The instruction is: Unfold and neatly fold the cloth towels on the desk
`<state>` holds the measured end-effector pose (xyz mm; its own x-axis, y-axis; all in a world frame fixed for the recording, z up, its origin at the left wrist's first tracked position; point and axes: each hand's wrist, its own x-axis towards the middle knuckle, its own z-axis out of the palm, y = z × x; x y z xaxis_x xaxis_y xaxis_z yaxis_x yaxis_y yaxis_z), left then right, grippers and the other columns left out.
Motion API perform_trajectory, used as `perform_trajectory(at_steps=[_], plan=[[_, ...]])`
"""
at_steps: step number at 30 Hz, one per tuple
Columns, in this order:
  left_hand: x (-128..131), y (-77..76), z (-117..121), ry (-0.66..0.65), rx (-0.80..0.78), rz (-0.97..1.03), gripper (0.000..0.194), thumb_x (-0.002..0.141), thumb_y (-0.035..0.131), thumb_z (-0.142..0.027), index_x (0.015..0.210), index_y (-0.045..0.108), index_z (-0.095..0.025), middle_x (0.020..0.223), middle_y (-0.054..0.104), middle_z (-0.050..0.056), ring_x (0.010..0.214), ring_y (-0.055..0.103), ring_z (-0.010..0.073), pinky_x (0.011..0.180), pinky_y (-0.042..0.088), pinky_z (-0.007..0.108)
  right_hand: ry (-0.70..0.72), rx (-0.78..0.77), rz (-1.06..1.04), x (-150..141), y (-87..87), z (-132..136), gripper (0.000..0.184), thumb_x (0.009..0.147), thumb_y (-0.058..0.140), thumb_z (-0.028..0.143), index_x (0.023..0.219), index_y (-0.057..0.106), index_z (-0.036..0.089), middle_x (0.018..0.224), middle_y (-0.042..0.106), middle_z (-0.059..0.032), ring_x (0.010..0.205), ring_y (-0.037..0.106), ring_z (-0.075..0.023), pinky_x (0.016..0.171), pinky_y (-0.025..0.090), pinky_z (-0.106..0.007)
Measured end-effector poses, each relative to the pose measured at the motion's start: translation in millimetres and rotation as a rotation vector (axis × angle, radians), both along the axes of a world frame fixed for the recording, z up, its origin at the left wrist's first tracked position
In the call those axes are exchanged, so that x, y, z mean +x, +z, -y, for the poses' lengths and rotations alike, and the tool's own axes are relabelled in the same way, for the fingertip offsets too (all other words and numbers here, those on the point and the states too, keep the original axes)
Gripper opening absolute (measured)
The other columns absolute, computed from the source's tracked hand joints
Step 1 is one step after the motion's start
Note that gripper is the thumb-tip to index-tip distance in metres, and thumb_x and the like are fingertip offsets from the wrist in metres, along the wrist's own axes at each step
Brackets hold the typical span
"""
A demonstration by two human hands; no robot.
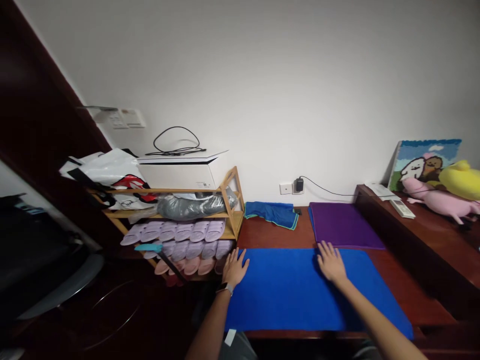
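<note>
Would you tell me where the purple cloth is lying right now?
In the head view, the purple cloth lies on the wooden desk, just beyond the large blue cloth and right of a crumpled blue towel.

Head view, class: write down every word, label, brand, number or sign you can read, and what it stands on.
Nothing can be read: the label on the white box, the print on the white plastic bag, the papers and the remote control are too small or blurred.

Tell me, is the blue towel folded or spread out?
Spread out: the blue rectangular towel lies flat beneath the left hand and right hand.
</note>
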<state>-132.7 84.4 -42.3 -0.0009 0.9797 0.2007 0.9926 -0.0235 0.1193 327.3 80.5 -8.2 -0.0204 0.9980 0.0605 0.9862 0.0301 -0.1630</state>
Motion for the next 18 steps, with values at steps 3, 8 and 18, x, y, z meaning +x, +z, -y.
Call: perform_trajectory(at_steps=[3, 8, 18], plan=[[5.1, 0.8, -2.7, -0.035, -0.001, -0.001, 0.058, 0.105, 0.041, -0.051, 0.157, 0.051, -0.028, 0.168, 0.044, 0.009, 0.158, 0.033, 0.0307, 0.128, 0.026, 0.049, 0.235, -0.06, -0.117, -78.4, 6.8, -1.4, 0.066, 0.106, 0.025, 0.047, 0.168, 0.031, 0.025, 0.175, 0.027, -0.0028, 0.163, 0.017, -0.0273, 0.131, 0.011, -0.049], [7.2, -0.1, -7.3, -0.072, -0.072, 0.033, 0.059, 0.106, 0.04, -0.052, 0.162, 0.044, -0.033, 0.172, 0.036, 0.006, 0.16, 0.028, 0.0307, 0.128, 0.027, 0.049, 0.269, -0.159, -0.13, -117.3, -2.3, -7.6, 0.067, 0.107, 0.022, 0.054, 0.169, 0.028, 0.028, 0.175, 0.024, -0.0039, 0.163, 0.016, -0.0264, 0.131, 0.013, -0.051], [3.9, -5.8, -10.8, -0.077, -0.047, 0.014, 0.06, 0.106, 0.039, -0.055, 0.162, 0.042, -0.034, 0.172, 0.036, 0.006, 0.16, 0.028, 0.0318, 0.128, 0.026, 0.05, -0.173, -0.18, 0.021, 112.3, -42.9, 0.5, 0.072, 0.104, 0.021, 0.053, 0.17, 0.019, 0.026, 0.177, 0.021, -0.002, 0.163, 0.015, -0.0261, 0.132, 0.012, -0.052]])
